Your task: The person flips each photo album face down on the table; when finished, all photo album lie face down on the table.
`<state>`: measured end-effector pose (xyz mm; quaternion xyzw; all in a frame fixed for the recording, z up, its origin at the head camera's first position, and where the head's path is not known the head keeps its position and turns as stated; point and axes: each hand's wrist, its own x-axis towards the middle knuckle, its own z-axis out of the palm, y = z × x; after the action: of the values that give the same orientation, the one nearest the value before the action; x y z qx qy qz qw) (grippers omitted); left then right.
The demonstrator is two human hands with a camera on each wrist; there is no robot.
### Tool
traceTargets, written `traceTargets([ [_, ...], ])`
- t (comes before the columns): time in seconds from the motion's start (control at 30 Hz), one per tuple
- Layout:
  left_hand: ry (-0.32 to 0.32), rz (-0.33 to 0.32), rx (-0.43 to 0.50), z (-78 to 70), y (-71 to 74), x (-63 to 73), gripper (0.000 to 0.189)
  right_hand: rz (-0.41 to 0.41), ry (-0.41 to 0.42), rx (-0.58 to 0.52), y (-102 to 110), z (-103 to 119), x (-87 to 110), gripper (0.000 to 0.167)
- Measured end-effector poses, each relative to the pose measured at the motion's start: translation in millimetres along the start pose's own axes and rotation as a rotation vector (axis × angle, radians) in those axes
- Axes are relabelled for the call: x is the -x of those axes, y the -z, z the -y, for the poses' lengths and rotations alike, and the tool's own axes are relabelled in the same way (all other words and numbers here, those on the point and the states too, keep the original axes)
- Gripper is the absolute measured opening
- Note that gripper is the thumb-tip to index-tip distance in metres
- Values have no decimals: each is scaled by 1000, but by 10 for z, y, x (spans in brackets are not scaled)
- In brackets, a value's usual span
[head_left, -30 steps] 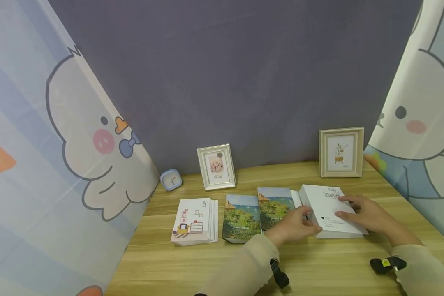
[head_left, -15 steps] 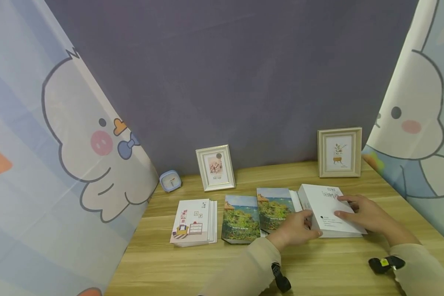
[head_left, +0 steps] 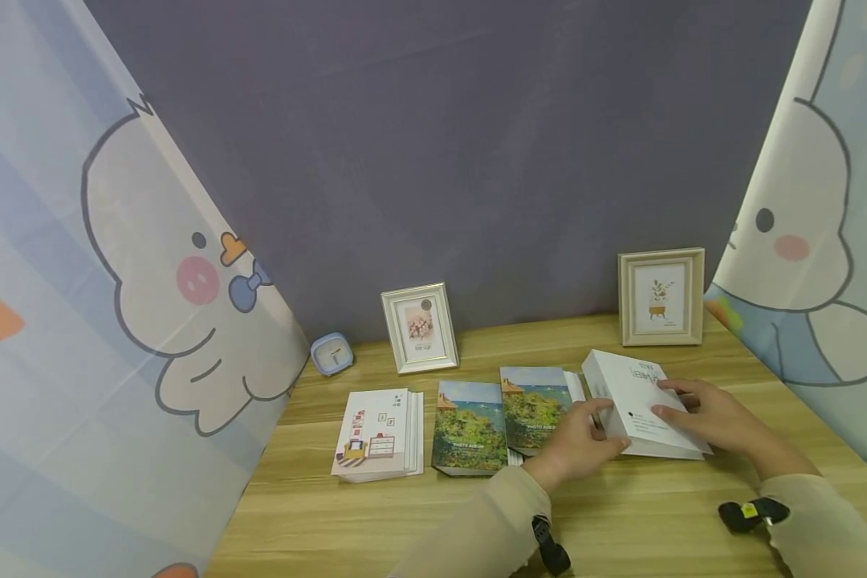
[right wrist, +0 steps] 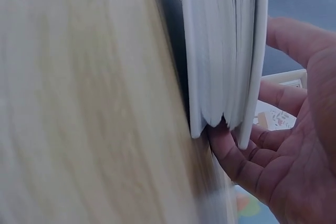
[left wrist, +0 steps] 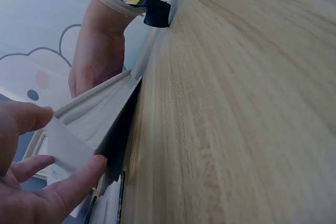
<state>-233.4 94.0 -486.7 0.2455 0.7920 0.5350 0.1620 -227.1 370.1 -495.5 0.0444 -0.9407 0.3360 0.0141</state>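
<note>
A thick white photo album (head_left: 646,405) lies at the right of the group, tilted, its left side raised off the table. My left hand (head_left: 574,445) holds it at the spine. In the left wrist view, the fingers (left wrist: 86,174) touch the spine and its lower corner. My right hand (head_left: 715,417) grips the right side, with some fingers on the top cover. The right wrist view shows one finger (right wrist: 228,148) at the page edges between the covers. Beside the spine, two landscape-covered photo albums (head_left: 470,425) lie flat, the farther partly hidden by my left hand.
A stack of white albums (head_left: 372,437) lies at the left of the wooden table (head_left: 318,530). Along the back stand a small blue clock (head_left: 331,354), a frame with a flower picture (head_left: 421,327) and a frame with a plant picture (head_left: 661,297). Printed curtains hang at both sides.
The white album's left side has risen from lying flat to a tilt. My left hand has gone up slightly with the spine. My right hand has stayed nearly in place.
</note>
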Motion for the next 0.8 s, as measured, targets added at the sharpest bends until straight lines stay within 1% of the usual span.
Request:
traceTargets([
  [0.1,-2,-32,68,5,5,-10,53,-4,5,-10,-16,-8,-4,72],
  [0.2,8,-42,118,5,16,-17,50,-7,2,-14,-34,-8,-7,71],
  [0.27,18,-46,134,11,14,-19,50,-16,7,-9,-44,-7,-8,70],
  [0.4,30,-68,167,20,-8,-27,54,-38,49,-11,-68,5,-14,64],
  [0.5,39,-90,191,23,-30,-35,58,-34,77,-23,-93,17,-19,61],
  [0.6,45,-113,222,18,-48,-39,61,-31,80,-33,-110,36,-15,61],
  [0.8,58,-155,229,-2,-48,-35,60,-38,86,-38,-120,35,-14,58],
])
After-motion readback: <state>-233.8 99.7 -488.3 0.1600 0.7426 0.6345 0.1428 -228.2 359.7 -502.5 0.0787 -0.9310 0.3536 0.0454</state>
